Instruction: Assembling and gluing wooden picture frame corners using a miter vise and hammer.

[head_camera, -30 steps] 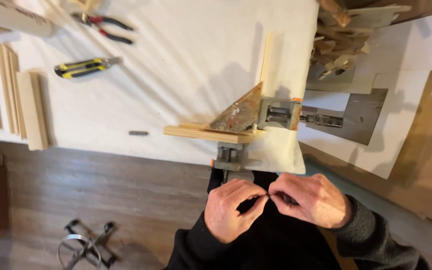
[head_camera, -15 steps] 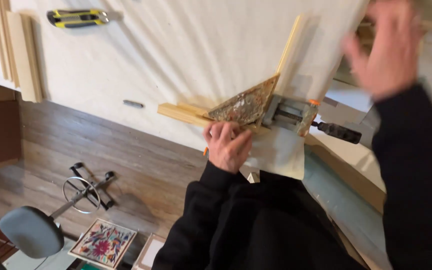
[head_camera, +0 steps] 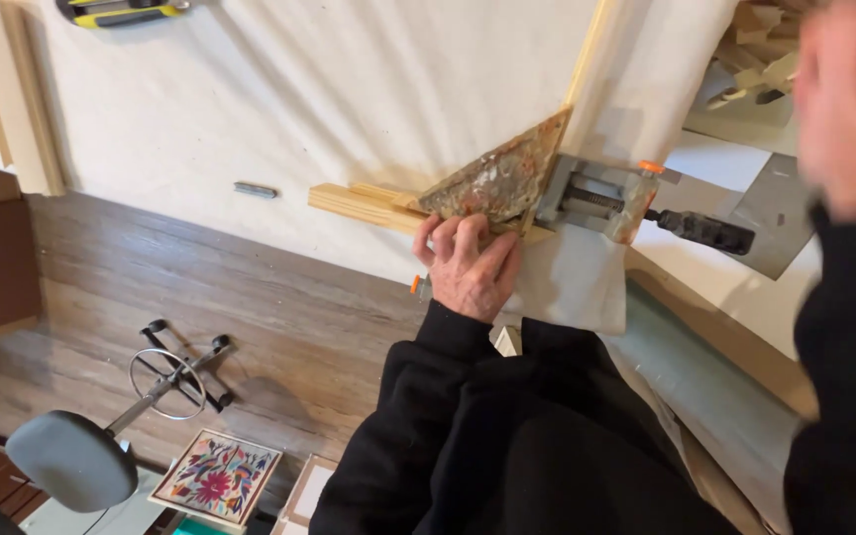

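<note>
Corner clamp [head_camera: 547, 188], a grey metal body with a stained, rust-coloured triangular plate, sits at the near edge of a white cloth-covered table [head_camera: 329, 109], holding 2 wooden strips at a right angle. One wooden strip [head_camera: 364, 205] lies flat along the table edge, running left from the clamp; the other strip [head_camera: 587, 54] runs away from the clamp toward the far side of the table. A dark screw handle [head_camera: 700, 231] sticks out to the right of the clamp body.

The left hand [head_camera: 468, 267] rests at the table edge, its fingers curled over the near edge of the triangular plate and the strip beneath it, pressing down rather than pinching. The right hand [head_camera: 849, 99] is raised at the upper right, blurred, well apart from the clamp; whether its fingers are spread or closed cannot be told.

A yellow-and-black utility knife [head_camera: 126, 10] lies at the far left of the table, and a small grey metal piece [head_camera: 255, 189] lies near the table's edge. Below, a grey stool [head_camera: 71, 461] stands on the wood floor.
</note>
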